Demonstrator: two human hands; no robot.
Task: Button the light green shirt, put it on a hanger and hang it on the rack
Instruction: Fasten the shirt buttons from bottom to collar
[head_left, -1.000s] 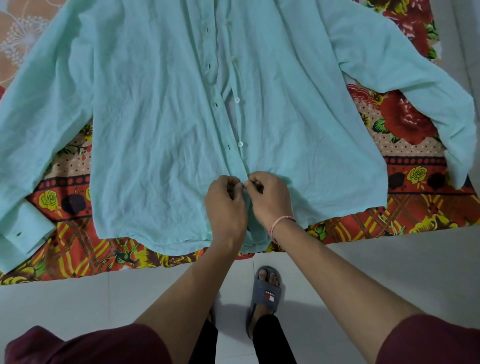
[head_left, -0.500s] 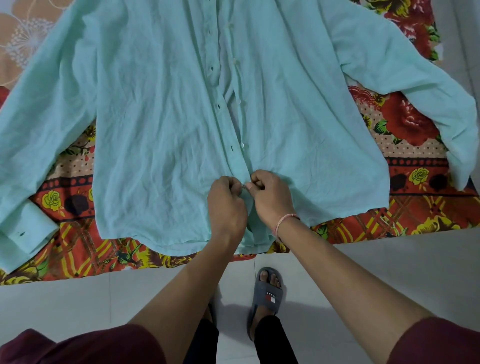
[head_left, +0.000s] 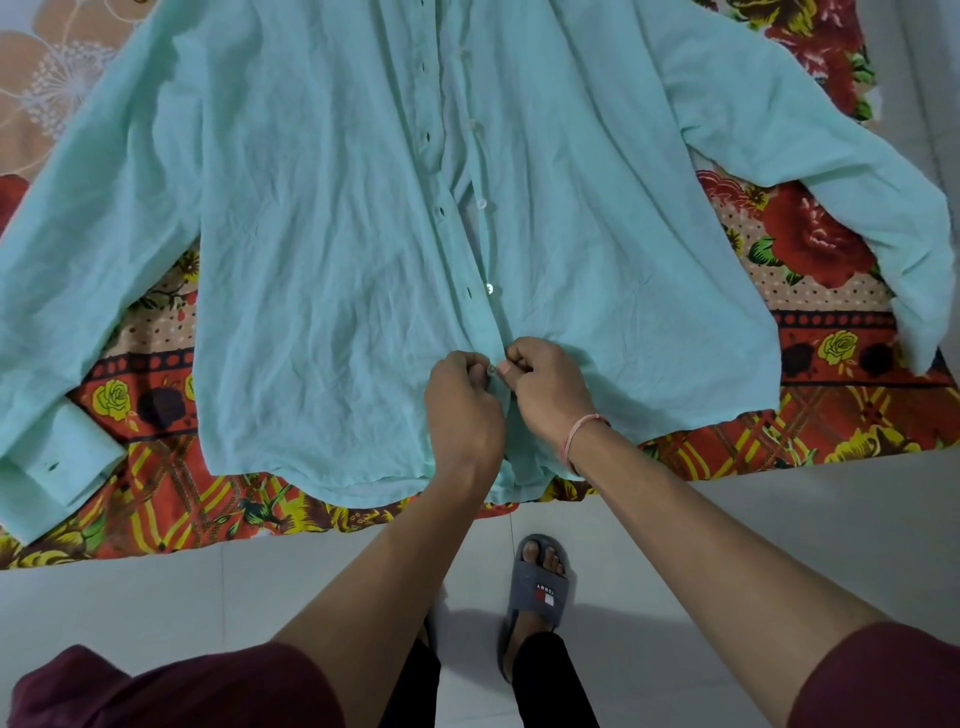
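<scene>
Both hands, left hand (head_left: 464, 410) and right hand (head_left: 551, 391), pinch the shirt (head_left: 322, 249) placket; hem nearest, collar away

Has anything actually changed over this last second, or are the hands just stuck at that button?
Almost nothing. Both hands, left hand and right hand, stay pinched on the light green shirt at its lowest button. The buttons above remain undone, and the shirt lies flat on the floral bedsheet as before.

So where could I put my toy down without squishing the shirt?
The bare white floor in front of the bedsheet's edge, left of the slippered foot, is free. So is the floral sheet between the shirt body and the right-side sleeve. Around the left hand and right hand it's crowded.
</scene>
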